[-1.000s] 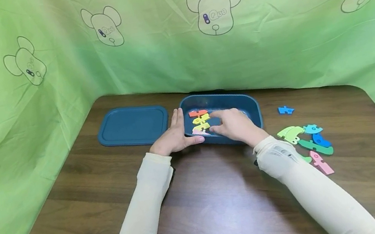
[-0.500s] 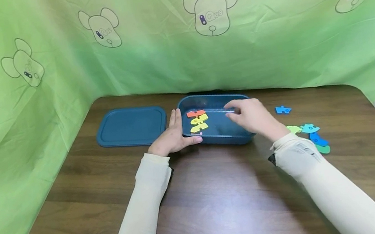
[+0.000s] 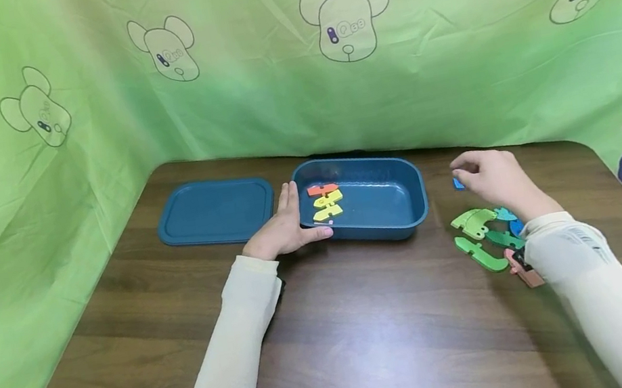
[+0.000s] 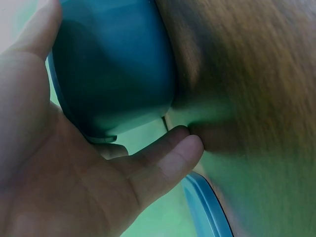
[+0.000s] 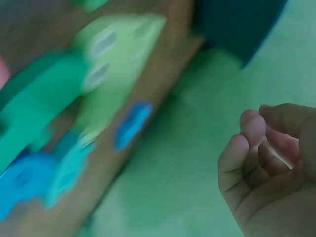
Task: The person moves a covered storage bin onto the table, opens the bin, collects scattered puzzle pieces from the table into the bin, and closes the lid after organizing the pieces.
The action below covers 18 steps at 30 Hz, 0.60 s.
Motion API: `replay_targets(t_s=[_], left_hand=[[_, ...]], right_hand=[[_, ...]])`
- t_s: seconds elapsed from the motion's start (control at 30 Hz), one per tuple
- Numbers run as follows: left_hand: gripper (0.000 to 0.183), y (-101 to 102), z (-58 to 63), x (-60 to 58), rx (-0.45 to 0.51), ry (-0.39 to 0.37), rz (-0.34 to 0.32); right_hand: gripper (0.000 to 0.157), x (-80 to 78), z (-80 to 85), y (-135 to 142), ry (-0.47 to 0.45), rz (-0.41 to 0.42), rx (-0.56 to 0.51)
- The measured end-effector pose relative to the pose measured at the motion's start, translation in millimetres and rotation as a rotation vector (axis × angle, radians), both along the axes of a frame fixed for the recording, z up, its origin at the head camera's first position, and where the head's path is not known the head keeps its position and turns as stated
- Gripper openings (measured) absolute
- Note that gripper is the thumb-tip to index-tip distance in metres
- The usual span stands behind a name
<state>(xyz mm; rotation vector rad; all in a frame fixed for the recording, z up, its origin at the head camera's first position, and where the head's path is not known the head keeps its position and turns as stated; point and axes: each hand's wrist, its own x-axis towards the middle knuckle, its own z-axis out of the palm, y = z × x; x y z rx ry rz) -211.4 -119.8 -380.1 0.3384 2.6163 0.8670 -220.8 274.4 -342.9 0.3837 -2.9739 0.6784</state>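
My left hand (image 3: 282, 226) rests against the left end of a blue plastic box (image 3: 379, 230), thumb along the front and straight fingers at the side. Inside the box, at its left, lie an orange puzzle piece (image 3: 322, 189), two yellow pieces and a bit of pink. Over the table to the right of the box, my right hand (image 3: 497, 180) has bent fingers with nothing between them. A small blue puzzle piece (image 5: 132, 126) lies on the table, apart from the fingertips in the right wrist view and partly hidden by the hand in the head view.
Left of the box lies its flat blue lid (image 3: 215, 210). Several puzzle pieces sit together near the right forearm, among them a light green one (image 3: 473, 222), a long green one (image 3: 480, 255) and a pink one (image 3: 527, 274). A green curtain (image 3: 269, 91) hangs behind the table.
My right hand has come out of the box and moved right, over to the blue piece. The pink pieces inside shifted from view as the hand withdrew. My left hand stays at the box.
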Motion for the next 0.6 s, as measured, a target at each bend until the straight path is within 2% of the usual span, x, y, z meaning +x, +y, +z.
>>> replay_targets(t_s=[0.13, 0.27, 0.43, 0.6], left_hand=[[0.127, 1, -0.5, 0.3, 0.006, -0.003, 0.007], [0.127, 1, -0.2, 0.4, -0.007, 0.0, -0.002], [0.127, 0, -1.1, 0.3, -0.013, 0.001, 0.0], [0.127, 2, -1.3, -1.3, -0.012, -0.005, -0.001]], right_hand=[[0.034, -9.7, -11.2, 31, -0.159, -0.026, 0.062], [0.04, -18.7, -20.1, 50, -0.28, -0.039, 0.128], [0.042, -28.3, -27.7, 56, -0.337, -0.023, 0.173], [0.039, -34.6, -32.5, 57, -0.337, -0.004, 0.2]])
